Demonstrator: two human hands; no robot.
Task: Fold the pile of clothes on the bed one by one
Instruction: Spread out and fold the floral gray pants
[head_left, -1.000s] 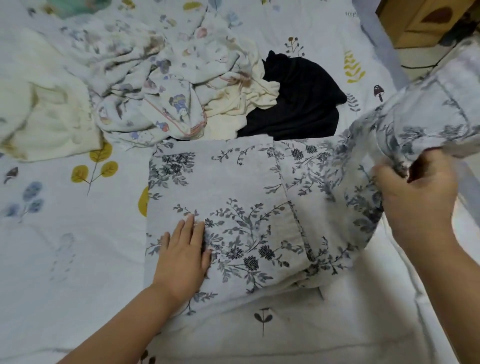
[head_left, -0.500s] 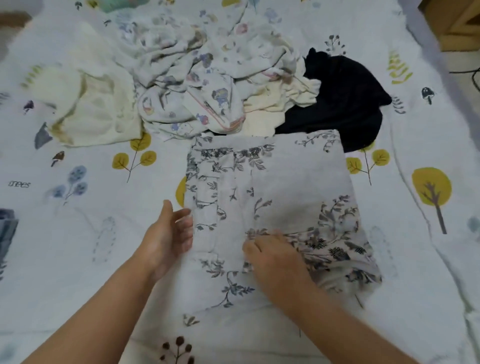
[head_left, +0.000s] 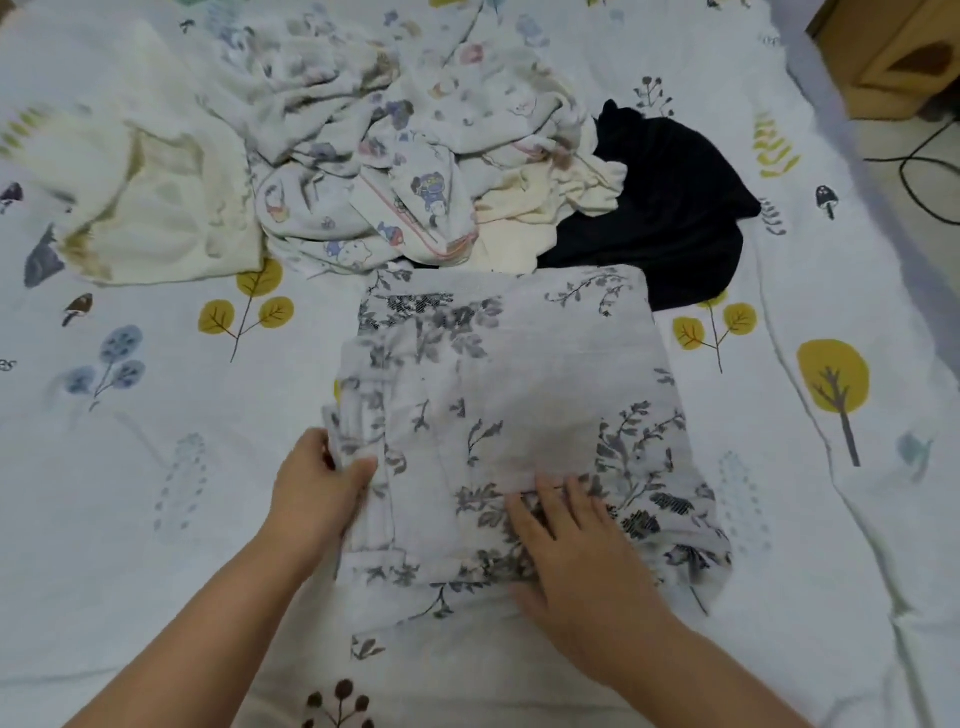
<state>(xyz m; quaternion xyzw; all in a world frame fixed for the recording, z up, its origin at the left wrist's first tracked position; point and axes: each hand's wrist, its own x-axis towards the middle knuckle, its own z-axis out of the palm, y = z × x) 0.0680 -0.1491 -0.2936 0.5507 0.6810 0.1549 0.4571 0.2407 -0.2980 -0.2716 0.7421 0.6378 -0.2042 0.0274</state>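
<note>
Centre frame: floral garment (head_left: 509, 415) part-folded | left hand (head_left: 317, 493) pinches its left edge | right hand (head_left: 566, 551) flat, fingers straight, pressing | pile (head_left: 395, 171) upper frame unfolded

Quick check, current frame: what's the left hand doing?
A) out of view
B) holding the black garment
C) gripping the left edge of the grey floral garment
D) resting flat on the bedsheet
C: the left hand has its thumb and fingers curled round the left edge of the grey floral garment, while the right hand presses flat on it.
</note>
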